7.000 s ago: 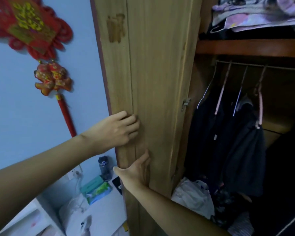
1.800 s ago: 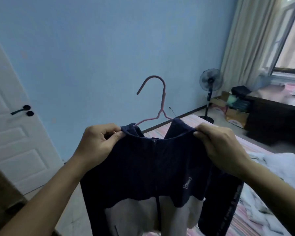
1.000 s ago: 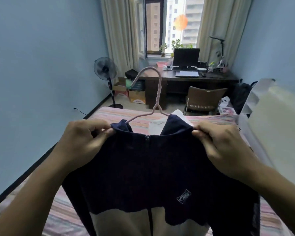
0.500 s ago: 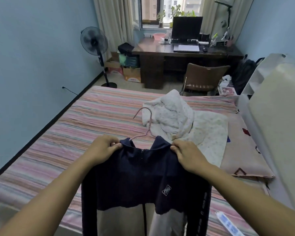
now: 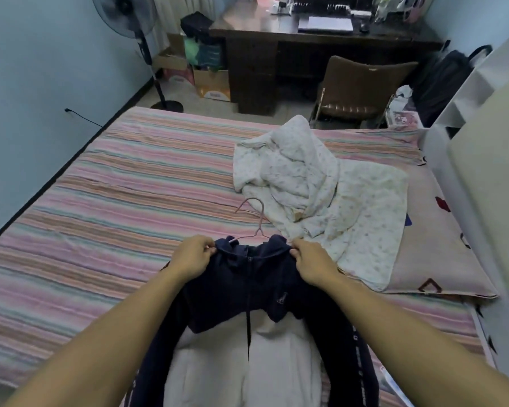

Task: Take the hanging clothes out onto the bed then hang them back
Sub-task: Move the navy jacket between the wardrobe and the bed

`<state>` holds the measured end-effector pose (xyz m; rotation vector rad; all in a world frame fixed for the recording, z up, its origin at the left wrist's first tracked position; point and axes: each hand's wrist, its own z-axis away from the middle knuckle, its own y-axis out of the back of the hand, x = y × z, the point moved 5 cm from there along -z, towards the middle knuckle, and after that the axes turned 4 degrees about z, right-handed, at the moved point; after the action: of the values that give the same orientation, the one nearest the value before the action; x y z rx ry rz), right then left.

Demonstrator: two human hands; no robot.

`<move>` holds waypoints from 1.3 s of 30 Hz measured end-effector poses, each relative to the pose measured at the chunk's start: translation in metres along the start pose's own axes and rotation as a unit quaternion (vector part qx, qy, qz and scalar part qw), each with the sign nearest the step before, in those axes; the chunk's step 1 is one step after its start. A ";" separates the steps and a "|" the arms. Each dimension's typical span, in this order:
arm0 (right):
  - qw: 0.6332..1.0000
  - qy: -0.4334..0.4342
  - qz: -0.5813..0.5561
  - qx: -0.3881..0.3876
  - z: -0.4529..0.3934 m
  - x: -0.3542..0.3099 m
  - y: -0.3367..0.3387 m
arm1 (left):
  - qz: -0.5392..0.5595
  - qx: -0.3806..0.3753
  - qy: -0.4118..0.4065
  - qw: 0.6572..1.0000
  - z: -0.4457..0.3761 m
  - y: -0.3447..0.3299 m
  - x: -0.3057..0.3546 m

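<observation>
The navy and white jacket (image 5: 259, 292) is held at the near edge of the bed (image 5: 115, 201), its lower part draped over that edge. Each collar side is pinched by the fingers of 1 hand: left hand (image 5: 192, 255), right hand (image 5: 312, 264). The pink hanger (image 5: 254, 221) remains inside the collar, its hook lying toward the white quilt (image 5: 315, 189). The 2 shoulders should be lowered level, so that the jacket lies flat. The hook should be kept clear of the quilt, and both pinches released together.
</observation>
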<state>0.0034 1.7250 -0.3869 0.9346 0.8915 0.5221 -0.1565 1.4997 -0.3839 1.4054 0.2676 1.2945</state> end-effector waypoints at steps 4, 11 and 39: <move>0.999 -0.052 0.000 -0.017 -0.051 0.021 -0.034 | -0.071 0.011 0.007 0.997 -0.051 -0.034 -0.016; 0.996 -0.053 0.068 -0.026 -0.137 0.056 -0.084 | -0.089 0.029 0.020 0.995 -0.140 -0.094 -0.045; 0.978 0.044 0.133 -0.153 -0.158 0.016 -0.115 | -0.099 -0.135 -0.003 0.986 -0.146 -0.140 -0.036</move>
<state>-0.1183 1.7504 -0.5387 0.7549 0.7417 0.9115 -0.2164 1.5989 -0.5539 1.1221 0.2125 1.1181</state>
